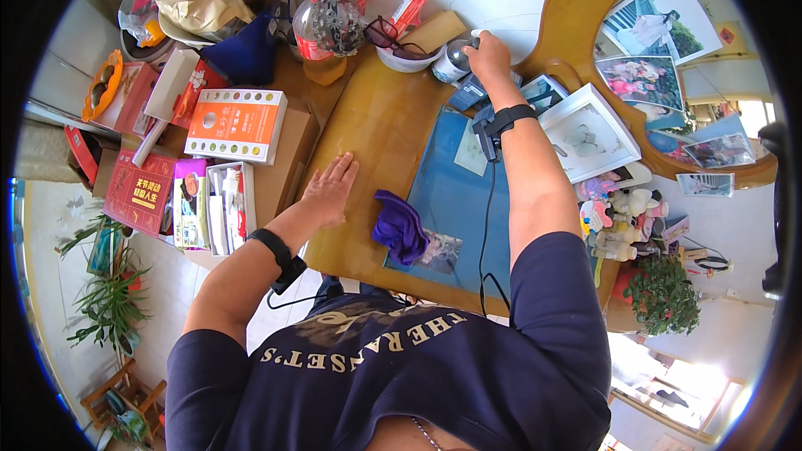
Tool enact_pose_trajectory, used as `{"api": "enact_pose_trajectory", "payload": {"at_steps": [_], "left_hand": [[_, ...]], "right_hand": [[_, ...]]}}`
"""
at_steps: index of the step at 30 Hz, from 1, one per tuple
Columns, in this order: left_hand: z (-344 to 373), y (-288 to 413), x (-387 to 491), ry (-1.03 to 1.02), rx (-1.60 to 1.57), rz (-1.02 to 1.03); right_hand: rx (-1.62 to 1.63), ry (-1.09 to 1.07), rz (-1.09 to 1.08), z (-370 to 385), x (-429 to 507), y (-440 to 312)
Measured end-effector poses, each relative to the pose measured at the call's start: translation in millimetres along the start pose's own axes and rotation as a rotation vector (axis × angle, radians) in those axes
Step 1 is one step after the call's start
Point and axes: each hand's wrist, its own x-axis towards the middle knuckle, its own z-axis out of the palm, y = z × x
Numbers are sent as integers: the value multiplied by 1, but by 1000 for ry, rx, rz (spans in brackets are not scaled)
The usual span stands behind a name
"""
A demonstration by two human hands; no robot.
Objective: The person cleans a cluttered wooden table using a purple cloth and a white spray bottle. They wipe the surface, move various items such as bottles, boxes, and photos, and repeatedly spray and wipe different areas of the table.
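Note:
My left hand (330, 191) lies palm down on the bare wooden tabletop (376, 128), fingers extended, with nothing held. At the back of the table my right hand (490, 57) is around the upper part of a bottle or jar (450, 62) with a dark top and a pale label; its base is hidden. Between my arms a crumpled purple cloth (401, 229) rests partly on the wood and partly on the blue table covering (463, 200). Left of the right hand, a white bowl (410, 64) holds sunglasses (393, 39) and other items.
Plastic bottles (322, 31) stand at the back. Boxes (237, 125) crowd the left side. White picture frame (589, 133), small toys (626, 207) and a mirror with photos (664, 31) are on the right. A black cable (485, 232) hangs from the right wrist device.

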Motion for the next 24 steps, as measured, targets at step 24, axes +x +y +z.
{"api": "enact_pose_trajectory", "payload": {"at_steps": [24], "left_hand": [[4,-3,2,32,-19,12]], "right_hand": [[59,25,44,18,12,14]]}}
